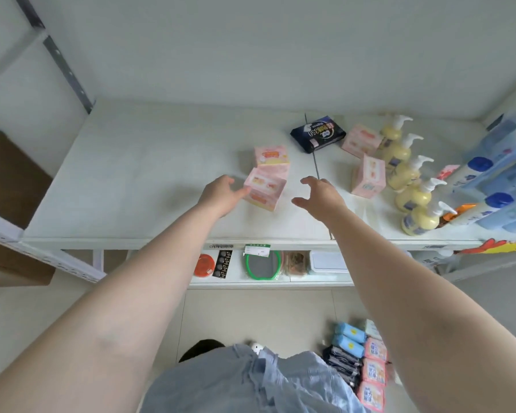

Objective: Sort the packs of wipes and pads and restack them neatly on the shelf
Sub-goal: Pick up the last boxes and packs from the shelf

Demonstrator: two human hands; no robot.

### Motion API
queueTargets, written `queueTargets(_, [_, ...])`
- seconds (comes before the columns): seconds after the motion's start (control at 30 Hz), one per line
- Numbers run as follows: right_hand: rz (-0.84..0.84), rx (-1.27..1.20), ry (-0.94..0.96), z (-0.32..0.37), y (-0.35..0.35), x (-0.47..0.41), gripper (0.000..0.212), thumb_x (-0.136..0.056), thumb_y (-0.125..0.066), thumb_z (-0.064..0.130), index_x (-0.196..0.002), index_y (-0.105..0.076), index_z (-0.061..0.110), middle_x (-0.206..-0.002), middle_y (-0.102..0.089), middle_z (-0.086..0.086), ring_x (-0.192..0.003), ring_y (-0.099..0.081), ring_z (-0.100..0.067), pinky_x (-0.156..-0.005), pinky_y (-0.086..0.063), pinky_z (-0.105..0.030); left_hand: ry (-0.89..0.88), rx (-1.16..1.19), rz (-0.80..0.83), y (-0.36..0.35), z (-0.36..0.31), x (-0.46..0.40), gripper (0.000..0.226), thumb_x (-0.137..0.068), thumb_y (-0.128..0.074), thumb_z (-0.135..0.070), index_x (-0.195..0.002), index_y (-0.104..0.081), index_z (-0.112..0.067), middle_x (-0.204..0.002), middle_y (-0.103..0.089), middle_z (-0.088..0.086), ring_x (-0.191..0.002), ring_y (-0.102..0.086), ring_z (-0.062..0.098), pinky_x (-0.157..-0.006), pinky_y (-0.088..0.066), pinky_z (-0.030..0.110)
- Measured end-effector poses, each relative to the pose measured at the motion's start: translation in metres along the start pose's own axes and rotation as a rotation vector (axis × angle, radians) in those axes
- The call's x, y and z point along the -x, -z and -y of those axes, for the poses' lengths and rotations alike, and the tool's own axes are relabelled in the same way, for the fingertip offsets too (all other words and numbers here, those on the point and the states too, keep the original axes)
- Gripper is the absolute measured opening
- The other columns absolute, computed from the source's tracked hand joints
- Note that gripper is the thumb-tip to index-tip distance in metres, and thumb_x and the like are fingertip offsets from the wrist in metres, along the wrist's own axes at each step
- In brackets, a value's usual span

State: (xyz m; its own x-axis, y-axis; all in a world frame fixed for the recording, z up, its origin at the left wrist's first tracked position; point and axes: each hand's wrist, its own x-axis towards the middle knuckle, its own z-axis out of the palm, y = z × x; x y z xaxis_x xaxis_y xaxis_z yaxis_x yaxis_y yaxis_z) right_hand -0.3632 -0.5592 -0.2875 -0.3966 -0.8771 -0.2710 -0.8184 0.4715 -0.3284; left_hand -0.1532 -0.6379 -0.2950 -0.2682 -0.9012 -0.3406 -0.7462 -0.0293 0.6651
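On white shelf (137, 186), left hand (219, 195) touches side of tilted pink pack (264, 189), fingers straight. Second pink pack (271, 155) just behind it. Right hand (319, 195) near, fingers spread wide, holds nothing. Dark pack (318, 133) farther back. Two more pink packs (367, 178) beside yellow pump bottles (405, 174).

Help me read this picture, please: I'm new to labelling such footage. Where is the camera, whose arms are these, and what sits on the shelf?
There is one picture, from a camera worn on a person's head, looking forward and down. No machine: both bare arms are the person's. The left hand touches a tilted pink pack with its fingertips; another pink pack stands just behind. The right hand hovers open, holding nothing. On the white shelf also lie a dark pack, two more pink packs and a row of yellow pump bottles. More packs lie on the floor.
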Motion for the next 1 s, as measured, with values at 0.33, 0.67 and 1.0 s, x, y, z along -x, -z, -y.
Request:
queueTargets(0.33, [-0.099, -0.415, -0.276, -0.015, 0.011, -0.101, 0.058, -0.092, -0.061, 0.04, -0.137, -0.045, 0.008, -0.121, -0.063, -0.017, -0.109, -0.06, -0.033, -0.082, -0.046, -0.033, 0.119, 0.197, 0.087, -0.012, -0.02, -0.071, 0.074, -0.084, -0.064, -0.05, -0.14, -0.042, -0.007, -0.14, -0.049, 0.009, -0.127, -0.048, 0.025, -0.1, -0.038, 0.03])
queueTargets(0.67, [-0.176, -0.753, -0.54, -0.011, 0.003, -0.184, 0.044, -0.086, -0.061, 0.049, -0.097, -0.055, 0.007, -0.07, -0.052, -0.007, -0.062, -0.051, -0.025, -0.062, -0.043, -0.031, 0.135, 0.229, 0.085, -0.04, -0.008, -0.099, 0.065, -0.068, -0.077, -0.053, -0.118, -0.055, -0.016, -0.114, -0.061, 0.002, -0.101, -0.061, 0.021, -0.081, -0.052, 0.032])
queueTargets(1.0, [-0.28, -0.554, -0.605, -0.021, -0.006, -0.223, 0.068, -0.084, -0.058, 0.056, -0.132, -0.05, 0.009, -0.128, -0.055, -0.013, -0.115, -0.055, -0.031, -0.093, -0.046, -0.038, 0.065, 0.361, 0.105, -0.049, -0.005, -0.098, 0.021, -0.081, -0.073, -0.038, -0.09, -0.063, -0.021, -0.082, -0.064, -0.005, -0.075, -0.059, 0.015, -0.059, -0.041, 0.024])
